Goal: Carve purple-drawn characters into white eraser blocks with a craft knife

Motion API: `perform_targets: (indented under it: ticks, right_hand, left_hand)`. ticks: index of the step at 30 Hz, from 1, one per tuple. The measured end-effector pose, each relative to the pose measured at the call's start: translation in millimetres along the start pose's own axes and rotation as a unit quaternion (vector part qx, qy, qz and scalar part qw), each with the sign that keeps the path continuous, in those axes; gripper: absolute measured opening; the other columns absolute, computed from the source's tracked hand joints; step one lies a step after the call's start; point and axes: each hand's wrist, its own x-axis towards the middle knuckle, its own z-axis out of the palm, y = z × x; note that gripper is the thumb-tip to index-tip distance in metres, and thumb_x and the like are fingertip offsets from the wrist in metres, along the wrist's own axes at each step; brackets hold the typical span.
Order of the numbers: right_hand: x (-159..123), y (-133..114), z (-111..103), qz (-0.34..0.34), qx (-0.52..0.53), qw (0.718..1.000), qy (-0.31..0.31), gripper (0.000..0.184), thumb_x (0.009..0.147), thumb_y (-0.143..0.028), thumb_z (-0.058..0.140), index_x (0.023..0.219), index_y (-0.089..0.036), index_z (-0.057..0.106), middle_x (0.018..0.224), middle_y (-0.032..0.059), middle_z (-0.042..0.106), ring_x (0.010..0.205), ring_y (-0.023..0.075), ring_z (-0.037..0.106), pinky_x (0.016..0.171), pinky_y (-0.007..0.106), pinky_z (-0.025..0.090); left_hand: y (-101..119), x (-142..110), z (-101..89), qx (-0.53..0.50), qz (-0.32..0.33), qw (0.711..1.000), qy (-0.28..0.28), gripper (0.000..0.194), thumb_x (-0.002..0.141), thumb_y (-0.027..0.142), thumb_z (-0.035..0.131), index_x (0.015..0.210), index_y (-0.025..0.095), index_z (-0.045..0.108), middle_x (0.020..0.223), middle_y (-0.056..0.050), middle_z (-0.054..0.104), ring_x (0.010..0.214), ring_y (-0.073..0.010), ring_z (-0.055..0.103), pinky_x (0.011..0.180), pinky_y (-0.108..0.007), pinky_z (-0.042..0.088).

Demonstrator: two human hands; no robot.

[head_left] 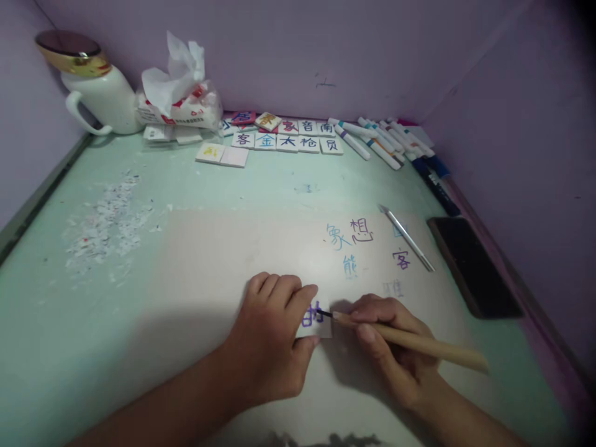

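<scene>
A small white square card (pixel 322 329) reads 的; the pale rectangular mat (pixel 218 248) beneath it, 象想, 熊, 客; white square tiles (pixel 287 143) beyond it, 客金太枪员.

Looks like somebody's home to me, more exactly a little craft desk: a pale green table (pixel 265 180) shoved in between plain purple walls (pixel 288 56), with a white jug (pixel 112 102) parked at its far left corner and an opened pack of tissues (pixel 186 116) right beside it. The crafty part is the markers (pixel 352 143) heaped by the far right corner, small tiles with handwritten characters (pixel 287 143) rowed up along the far edge, a messy scatter of white scraps (pixel 112 217) toward the left edge, and a phone (pixel 470 267) near the right one.
</scene>
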Motion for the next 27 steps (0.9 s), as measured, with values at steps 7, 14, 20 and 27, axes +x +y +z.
perform_targets:
  ticks: [7, 14, 20, 27]
  right_hand:
    - [0.2, 1.5, -2.5, 0.020, 0.026, 0.999, 0.013, 0.013, 0.088, -0.015, 0.049, 0.096, -0.023, 0.055, 0.079, 0.0005, 0.059, 0.069, 0.0117, 0.054, 0.058, 0.023, 0.044]
    - [-2.0, 1.7, -2.3, 0.000, 0.034, 0.999, -0.002, 0.012, 0.087, -0.014, 0.049, 0.093, -0.022, 0.055, 0.076, 0.0013, 0.057, 0.069, 0.0134, 0.054, 0.058, 0.025, 0.044]
    - [1.9, -0.4, -2.7, -0.029, -0.017, 0.999, -0.017, 0.016, 0.083, -0.011, 0.050, 0.092, -0.022, 0.056, 0.071, 0.0021, 0.058, 0.063, 0.0158, 0.056, 0.053, 0.027, 0.044]
    - [4.3, 3.9, -3.6, -0.072, -0.056, 0.995, -0.027, 0.023, 0.080, -0.010, 0.051, 0.099, -0.022, 0.055, 0.076, 0.0037, 0.061, 0.066, 0.0166, 0.057, 0.055, 0.028, 0.046]
  left_hand:
    - [-3.3, -1.4, -2.9, -0.052, 0.045, 0.998, 0.009, 0.061, 0.062, 0.004, 0.048, 0.121, 0.012, 0.043, 0.119, -0.013, 0.049, 0.106, -0.0248, 0.046, 0.092, -0.043, 0.037]
    - [12.1, -1.0, 7.2, 0.065, -0.060, 0.996, 0.029, 0.062, 0.066, 0.048, 0.068, 0.114, 0.013, 0.050, 0.106, -0.013, 0.054, 0.096, -0.0317, 0.048, 0.086, -0.052, 0.034]
    - [9.6, -2.8, 8.2, 0.045, -0.010, 0.999, 0.007, 0.048, 0.073, 0.025, 0.057, 0.118, 0.012, 0.047, 0.107, -0.013, 0.054, 0.094, -0.0284, 0.048, 0.085, -0.048, 0.035]
    - [7.6, -3.2, 4.8, 0.012, -0.013, 1.000, 0.000, 0.045, 0.072, 0.021, 0.056, 0.115, 0.011, 0.050, 0.108, -0.013, 0.054, 0.094, -0.0275, 0.048, 0.086, -0.047, 0.036]
